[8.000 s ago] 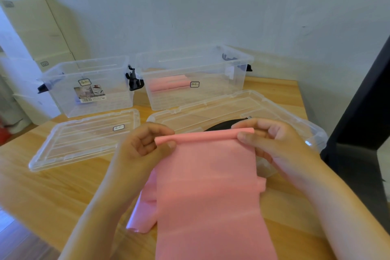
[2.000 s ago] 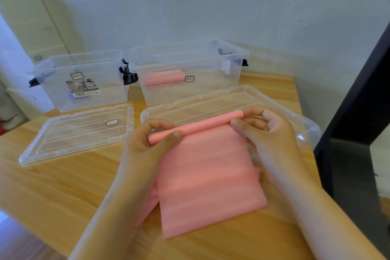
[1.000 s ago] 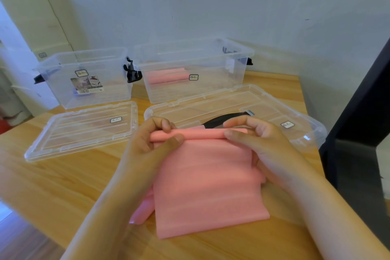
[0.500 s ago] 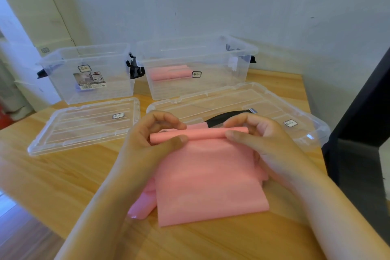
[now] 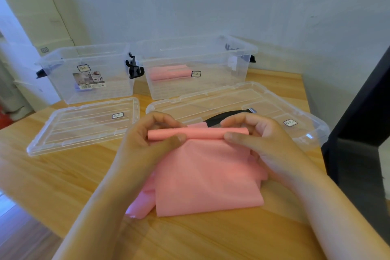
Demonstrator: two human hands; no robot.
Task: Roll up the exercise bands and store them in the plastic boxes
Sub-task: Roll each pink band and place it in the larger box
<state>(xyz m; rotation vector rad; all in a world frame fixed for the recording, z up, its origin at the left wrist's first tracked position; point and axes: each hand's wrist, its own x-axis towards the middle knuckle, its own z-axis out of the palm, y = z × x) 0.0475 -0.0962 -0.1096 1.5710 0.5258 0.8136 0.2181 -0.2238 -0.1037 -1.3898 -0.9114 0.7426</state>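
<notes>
partway through. already stored in the right box: rolled pink bands, seen through the clear wall, seemingly two, exact count hard to tell. nothing band-like visible in the left box, only a printed label on its front. left lid and right lid both off, lying flat on the wooden table in front of the boxes.

in hand now: another pink band, just in front of the right lid, far edge wound into a tight roll. left hand clamped on the roll's left end, thumb on the near side, fingers curled over the far side. right hand pinching the right end the same way. hands apart, one at each end. flat remainder spread toward the body and ending on the table, with more pink material bunched beneath it on the left. black strap-like item just behind the roll, partly hidden, nature unclear.

left to do, by judgement: wind up the flat part, drop the roll into a box, handle any further bands, perhaps fit the lids.

against eight seconds earlier: thicker roll, far less flat band left, loose end now in view on the table rather than running off the bottom edge. against half a second earlier: nearly the same grip and position
</notes>
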